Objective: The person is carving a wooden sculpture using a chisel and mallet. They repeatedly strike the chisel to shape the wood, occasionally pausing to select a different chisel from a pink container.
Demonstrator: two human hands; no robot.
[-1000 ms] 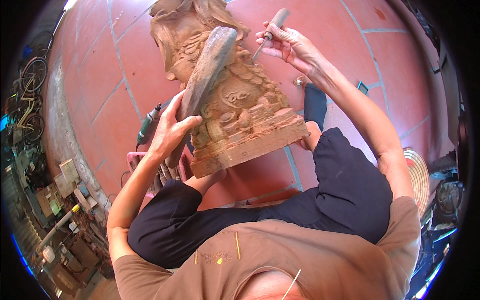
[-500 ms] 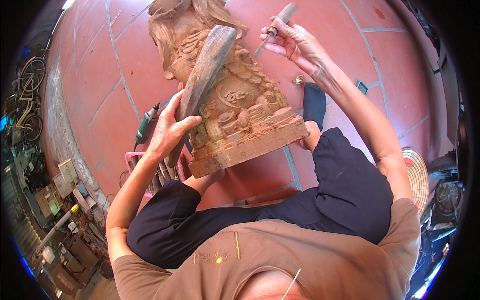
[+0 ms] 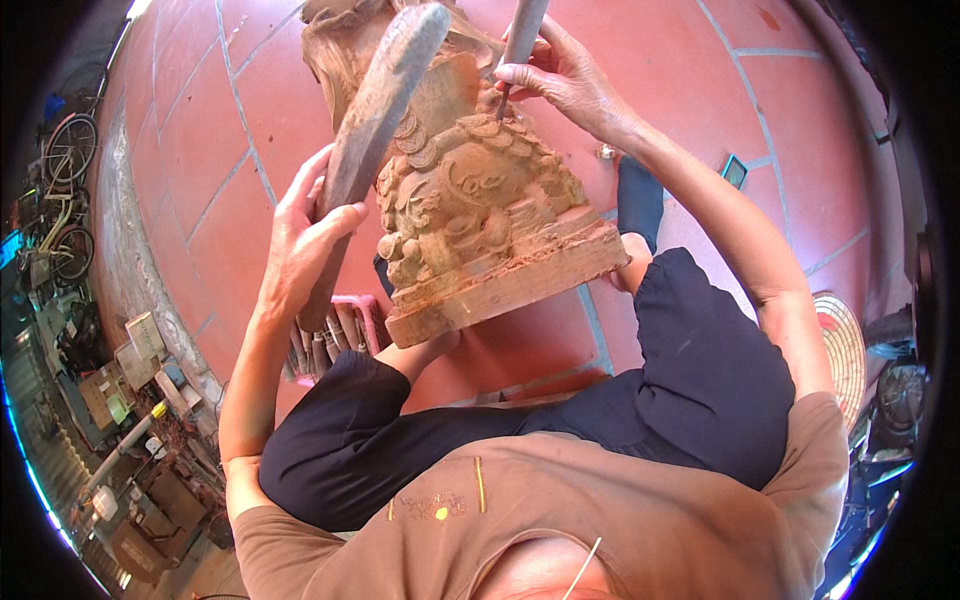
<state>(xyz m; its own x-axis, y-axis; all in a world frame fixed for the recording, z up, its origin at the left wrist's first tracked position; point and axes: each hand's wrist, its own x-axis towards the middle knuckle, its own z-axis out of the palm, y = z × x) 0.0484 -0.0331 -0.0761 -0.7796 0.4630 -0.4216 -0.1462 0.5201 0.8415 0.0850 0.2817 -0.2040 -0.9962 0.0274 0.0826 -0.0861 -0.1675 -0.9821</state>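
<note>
A reddish-brown wood carving (image 3: 480, 185) lies between my legs, its flat base toward me and coins and rounded figures cut in relief on it. My left hand (image 3: 298, 245) is closed round the lower part of a long wooden mallet (image 3: 385, 105), which slants up to the right above the carving's left side. In my right hand (image 3: 570, 85) is a chisel (image 3: 522, 38), its handle pointing up and its thin blade down. The blade's tip is at the carving's upper right side; whether it touches the wood I cannot tell.
Beside my left knee a pink basket (image 3: 372, 318) holds several wooden-handled tools (image 3: 335, 338). A dark phone-like device (image 3: 735, 172) and a woven hat (image 3: 842, 345) lie on the right. Bicycles (image 3: 70, 150) and piled boxes (image 3: 100, 395) line the far left. Red tiles (image 3: 660, 45) cover the floor.
My right hand has moved left and turned the chisel upright, bringing its blade to the carving. My left hand has shifted left with the mallet. The green power tool seen before is now hidden.
</note>
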